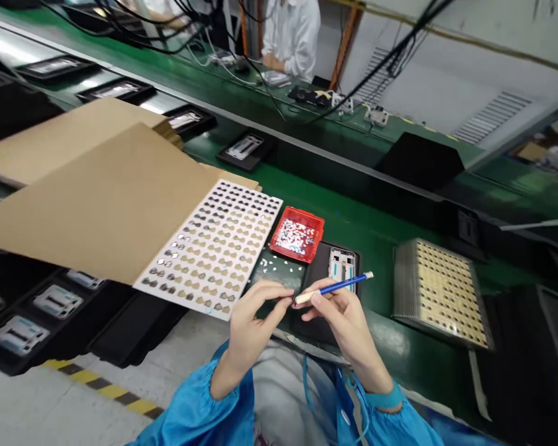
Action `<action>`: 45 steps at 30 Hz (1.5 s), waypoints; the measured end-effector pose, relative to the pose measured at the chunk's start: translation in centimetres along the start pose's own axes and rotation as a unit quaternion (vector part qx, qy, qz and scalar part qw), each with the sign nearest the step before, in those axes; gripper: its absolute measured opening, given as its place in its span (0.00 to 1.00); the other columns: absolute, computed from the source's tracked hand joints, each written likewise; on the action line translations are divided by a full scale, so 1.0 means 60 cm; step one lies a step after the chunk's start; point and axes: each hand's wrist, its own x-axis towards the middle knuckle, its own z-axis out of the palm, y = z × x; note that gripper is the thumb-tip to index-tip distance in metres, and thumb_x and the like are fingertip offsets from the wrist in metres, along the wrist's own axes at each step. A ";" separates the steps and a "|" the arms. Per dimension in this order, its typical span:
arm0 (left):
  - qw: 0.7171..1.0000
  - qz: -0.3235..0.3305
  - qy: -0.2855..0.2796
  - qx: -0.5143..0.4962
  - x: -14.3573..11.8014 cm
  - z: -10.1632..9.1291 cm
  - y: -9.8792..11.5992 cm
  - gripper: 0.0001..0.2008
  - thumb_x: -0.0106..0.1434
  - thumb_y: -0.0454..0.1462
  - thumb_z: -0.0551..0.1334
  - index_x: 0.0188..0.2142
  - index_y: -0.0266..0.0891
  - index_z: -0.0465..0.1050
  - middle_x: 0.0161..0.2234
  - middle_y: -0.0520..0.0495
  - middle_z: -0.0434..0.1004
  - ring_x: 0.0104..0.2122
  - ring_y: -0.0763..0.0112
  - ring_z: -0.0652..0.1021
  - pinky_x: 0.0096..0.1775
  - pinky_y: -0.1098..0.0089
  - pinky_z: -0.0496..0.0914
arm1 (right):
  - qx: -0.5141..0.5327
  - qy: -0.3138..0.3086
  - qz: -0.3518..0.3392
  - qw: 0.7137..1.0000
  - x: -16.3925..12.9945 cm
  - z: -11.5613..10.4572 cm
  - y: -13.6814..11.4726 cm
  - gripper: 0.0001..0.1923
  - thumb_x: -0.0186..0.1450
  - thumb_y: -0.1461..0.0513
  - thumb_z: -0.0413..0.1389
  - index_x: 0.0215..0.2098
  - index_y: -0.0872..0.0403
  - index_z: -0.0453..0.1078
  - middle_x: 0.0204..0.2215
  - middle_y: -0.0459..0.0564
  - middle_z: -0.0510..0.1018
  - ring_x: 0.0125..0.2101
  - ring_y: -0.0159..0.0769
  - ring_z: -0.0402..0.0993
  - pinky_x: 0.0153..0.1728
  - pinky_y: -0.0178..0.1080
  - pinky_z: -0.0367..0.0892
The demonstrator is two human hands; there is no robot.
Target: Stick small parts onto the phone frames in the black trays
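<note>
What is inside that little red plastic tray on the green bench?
The red plastic tray holds a heap of tiny white and bluish bits, too small to identify; the heap hides the tray's floor.

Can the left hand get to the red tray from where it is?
Probably yes. The left hand sits just short of the red tray, with only a dark mat between and nothing standing in the way. Its fingers pinch at the pen tip, though.

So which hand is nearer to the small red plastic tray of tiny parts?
Left. The left hand is just below the small red plastic tray, slightly to its left; the right hand, holding the blue pen-like tool, sits lower and further right.
</note>
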 end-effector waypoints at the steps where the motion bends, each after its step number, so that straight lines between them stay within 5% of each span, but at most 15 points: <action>1: 1.000 0.011 -0.013 0.004 0.000 0.005 0.001 0.08 0.76 0.39 0.66 0.41 0.42 0.84 0.36 0.46 0.86 0.37 0.67 0.85 0.40 0.68 0.80 | 0.006 0.009 0.001 1.000 -0.005 -0.008 0.002 0.18 0.66 0.47 0.73 0.41 0.50 0.80 0.33 0.49 0.87 0.35 0.41 0.89 0.35 0.39 0.85; 5: 0.997 0.054 -0.050 0.008 0.003 0.024 0.006 0.06 0.75 0.33 0.65 0.41 0.41 0.82 0.35 0.49 0.85 0.35 0.70 0.84 0.39 0.71 0.79 | 0.012 0.033 0.007 0.999 -0.021 -0.034 0.011 0.18 0.66 0.47 0.73 0.40 0.51 0.81 0.34 0.49 0.87 0.35 0.42 0.89 0.35 0.39 0.85; 13: 0.987 0.131 -0.036 0.080 0.006 0.064 0.020 0.08 0.75 0.30 0.61 0.38 0.42 0.76 0.34 0.49 0.84 0.35 0.70 0.84 0.40 0.70 0.79 | 0.045 0.101 -0.008 0.994 -0.033 -0.051 0.018 0.20 0.65 0.45 0.74 0.40 0.51 0.81 0.34 0.50 0.87 0.35 0.43 0.89 0.31 0.37 0.84; 19: 0.975 0.098 0.049 0.195 0.057 0.086 -0.015 0.08 0.74 0.30 0.61 0.44 0.42 0.78 0.39 0.46 0.87 0.40 0.65 0.86 0.46 0.65 0.77 | -0.181 0.260 -0.154 0.936 -0.020 -0.159 -0.014 0.19 0.68 0.45 0.71 0.41 0.50 0.78 0.39 0.52 0.88 0.42 0.46 0.89 0.40 0.44 0.87; 22: 0.966 0.040 0.042 0.252 0.092 0.106 -0.059 0.09 0.75 0.35 0.59 0.45 0.41 0.79 0.43 0.43 0.88 0.41 0.60 0.86 0.46 0.62 0.76 | -0.317 0.229 -0.155 0.907 0.009 -0.207 -0.019 0.16 0.71 0.47 0.66 0.42 0.50 0.77 0.41 0.53 0.88 0.42 0.46 0.89 0.42 0.44 0.86; 27: 0.960 0.026 0.085 0.266 0.117 0.127 -0.097 0.12 0.74 0.43 0.63 0.33 0.43 0.72 0.32 0.47 0.82 0.34 0.60 0.82 0.42 0.62 0.72 | -0.487 0.185 -0.139 0.842 0.078 -0.237 -0.005 0.08 0.74 0.57 0.58 0.49 0.50 0.74 0.43 0.53 0.89 0.41 0.47 0.88 0.42 0.45 0.83; 34: 0.975 0.038 0.141 0.170 0.100 0.125 -0.072 0.05 0.69 0.35 0.63 0.38 0.43 0.67 0.26 0.58 0.68 0.25 0.72 0.73 0.34 0.70 0.70 | -0.649 0.160 -0.073 0.740 0.112 -0.236 0.002 0.10 0.77 0.62 0.56 0.55 0.51 0.73 0.44 0.54 0.89 0.42 0.50 0.89 0.40 0.43 0.79; 45: 0.986 0.025 0.097 0.133 0.081 0.129 -0.060 0.07 0.67 0.29 0.60 0.43 0.41 0.71 0.23 0.62 0.60 0.21 0.76 0.67 0.29 0.74 0.64 | -0.705 0.152 -0.052 0.691 0.118 -0.223 -0.001 0.12 0.79 0.63 0.52 0.58 0.53 0.71 0.45 0.56 0.88 0.43 0.47 0.88 0.42 0.41 0.77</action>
